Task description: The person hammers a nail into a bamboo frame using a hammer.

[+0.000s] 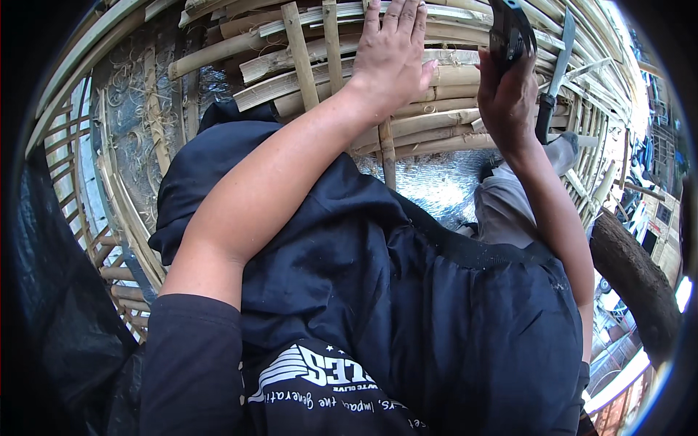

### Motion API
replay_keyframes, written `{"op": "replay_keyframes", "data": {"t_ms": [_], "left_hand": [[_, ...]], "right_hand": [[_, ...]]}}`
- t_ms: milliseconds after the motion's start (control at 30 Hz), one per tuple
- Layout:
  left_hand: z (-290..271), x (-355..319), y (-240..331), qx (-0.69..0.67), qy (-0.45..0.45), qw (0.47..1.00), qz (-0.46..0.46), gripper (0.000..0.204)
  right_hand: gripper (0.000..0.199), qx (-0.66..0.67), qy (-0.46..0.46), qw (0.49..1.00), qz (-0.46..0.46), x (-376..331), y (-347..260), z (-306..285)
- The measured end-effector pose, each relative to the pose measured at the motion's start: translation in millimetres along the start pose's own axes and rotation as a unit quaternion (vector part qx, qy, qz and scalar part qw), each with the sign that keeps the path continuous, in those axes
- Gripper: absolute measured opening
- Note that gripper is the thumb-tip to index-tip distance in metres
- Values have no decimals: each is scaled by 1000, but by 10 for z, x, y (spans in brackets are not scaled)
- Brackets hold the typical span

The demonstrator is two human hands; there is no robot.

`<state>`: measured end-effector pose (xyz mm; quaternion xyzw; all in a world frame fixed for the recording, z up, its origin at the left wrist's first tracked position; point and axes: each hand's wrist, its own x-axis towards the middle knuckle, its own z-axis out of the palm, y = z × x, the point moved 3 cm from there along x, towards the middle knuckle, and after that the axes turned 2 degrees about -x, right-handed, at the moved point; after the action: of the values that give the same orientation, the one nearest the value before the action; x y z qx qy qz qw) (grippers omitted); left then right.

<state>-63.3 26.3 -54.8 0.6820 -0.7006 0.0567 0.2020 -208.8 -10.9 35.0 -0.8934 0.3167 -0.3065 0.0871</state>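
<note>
My left hand (392, 62) lies flat on the split bamboo slats (451, 94) at the top of the view, its fingers stretched out and holding nothing. To its right, my right hand (509, 105) is closed round a glossy black curved tool (511, 33). The tool's kind cannot be made out, as its far end is cut off by the upper edge. Beside the right hand lies a long-bladed knife (560, 69) with a black handle, resting on the bamboo. Two narrower bamboo strips (301, 54) cross the slats left of my left hand.
Dark cloth (327, 211) covers my lap. Bamboo shavings (134, 145) litter the floor at the left, near a slatted bamboo side (76, 167). A shiny silvery sheet (436, 185) shows below the slats. A thick log (632, 276) stands at the right.
</note>
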Motion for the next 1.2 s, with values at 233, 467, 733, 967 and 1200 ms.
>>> {"op": "replay_keyframes", "data": {"t_ms": [233, 467, 733, 967, 1200], "left_hand": [[-8, 57, -25, -17, 9, 1000, 2, 88], [16, 60, 9, -9, -13, 1000, 3, 86], [-28, 121, 13, 20, -21, 1000, 8, 87], [-48, 35, 14, -9, -17, 1000, 3, 86], [7, 100, 7, 33, -45, 998, 8, 84]], "right_hand": [[24, -54, 15, 997, -47, 126, -63, -55], [27, -46, -43, 998, -6, 24, -49, -39], [28, -52, -24, 998, 0, 105, -55, -95], [28, -69, -61, 995, -26, 80, -125, -34], [27, -58, -109, 992, 27, 9, -38, 37]]}}
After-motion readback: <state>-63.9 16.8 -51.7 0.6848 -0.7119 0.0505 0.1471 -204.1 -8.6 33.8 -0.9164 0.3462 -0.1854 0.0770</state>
